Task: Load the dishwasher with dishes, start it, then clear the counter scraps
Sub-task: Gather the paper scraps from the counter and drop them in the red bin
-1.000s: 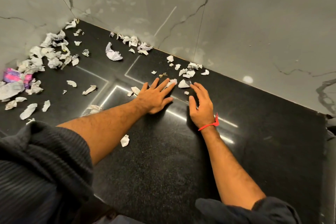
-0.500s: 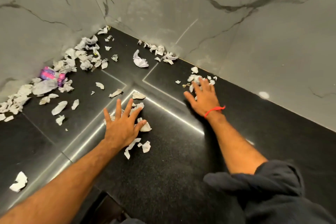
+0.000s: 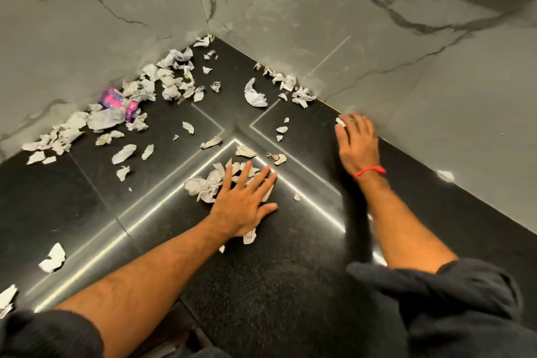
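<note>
**Two hands flat among paper scraps on a black counter**

The left hand (image 3: 242,200) lies palm down with fingers straight and spread, pressing on a small heap of paper scraps (image 3: 207,183) near the middle of the black counter (image 3: 261,285). The right hand (image 3: 357,145), a red thread (image 3: 369,171) at its wrist, rests flat beside the marbled wall (image 3: 436,90), fingers extended, fingertips touching one scrap (image 3: 340,121). More scraps crowd the far corner around a purple wrapper (image 3: 119,100).

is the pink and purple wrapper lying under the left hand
No, the pink and purple wrapper lies by the wall among scraps, well apart from the left hand.
</note>
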`<state>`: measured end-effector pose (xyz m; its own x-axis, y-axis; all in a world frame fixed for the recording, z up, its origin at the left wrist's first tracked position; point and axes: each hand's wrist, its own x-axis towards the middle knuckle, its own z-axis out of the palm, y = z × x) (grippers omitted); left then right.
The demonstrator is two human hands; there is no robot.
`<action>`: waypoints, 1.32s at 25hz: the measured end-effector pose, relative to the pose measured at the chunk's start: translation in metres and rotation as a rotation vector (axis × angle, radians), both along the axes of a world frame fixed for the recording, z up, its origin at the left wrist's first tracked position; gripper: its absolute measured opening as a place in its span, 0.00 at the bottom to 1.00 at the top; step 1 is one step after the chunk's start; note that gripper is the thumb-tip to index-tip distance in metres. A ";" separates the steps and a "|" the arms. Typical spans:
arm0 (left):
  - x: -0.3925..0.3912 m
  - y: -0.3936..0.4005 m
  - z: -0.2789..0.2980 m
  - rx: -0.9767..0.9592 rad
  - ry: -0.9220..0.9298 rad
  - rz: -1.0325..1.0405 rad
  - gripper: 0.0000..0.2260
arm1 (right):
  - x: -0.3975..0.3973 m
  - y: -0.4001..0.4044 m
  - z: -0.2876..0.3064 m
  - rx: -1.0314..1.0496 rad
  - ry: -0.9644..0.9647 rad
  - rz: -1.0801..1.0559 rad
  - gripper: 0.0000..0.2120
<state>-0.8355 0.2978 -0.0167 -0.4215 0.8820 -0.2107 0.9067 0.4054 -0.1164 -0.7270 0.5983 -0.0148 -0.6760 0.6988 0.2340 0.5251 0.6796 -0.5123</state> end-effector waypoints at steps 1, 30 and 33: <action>-0.009 -0.013 -0.002 -0.007 0.007 0.021 0.32 | 0.003 0.016 -0.005 0.010 -0.144 0.038 0.35; -0.019 -0.040 0.011 0.273 -0.154 -0.046 0.29 | -0.013 -0.182 -0.006 -0.745 0.402 0.291 0.22; 0.015 0.013 -0.006 0.215 -0.228 -0.074 0.31 | -0.014 -0.166 -0.011 -1.023 0.865 -0.108 0.22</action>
<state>-0.8203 0.3111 -0.0225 -0.3182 0.9430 -0.0976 0.9274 0.3310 0.1742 -0.7412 0.4323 -0.0260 -0.5086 0.8551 -0.1004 -0.1970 -0.2291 -0.9533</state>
